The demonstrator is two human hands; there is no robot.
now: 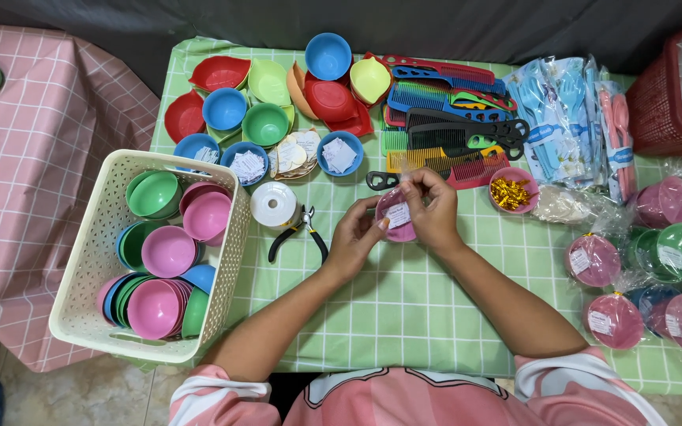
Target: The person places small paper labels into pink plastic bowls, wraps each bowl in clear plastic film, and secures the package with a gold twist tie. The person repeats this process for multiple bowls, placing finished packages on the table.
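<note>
Over the green checked table, both hands meet around a small pink bowl [398,225]. My left hand [354,234] cups its left rim, with a white paper label [397,214] lying inside the bowl. My right hand [432,207] grips the right side and pinches something thin above the bowl; what it is cannot be made out. Black-handled pliers [300,233] and a white ribbon spool [273,204] lie just left of my left hand.
A cream basket [88,260] of pink, green and blue bowls stands at the left. Loose coloured bowls [266,95], bowls of labels [340,154], combs [451,118], a pink bowl of gold twist ties [512,192], bagged spoons [570,126] and wrapped bowls [657,268] surround the hands.
</note>
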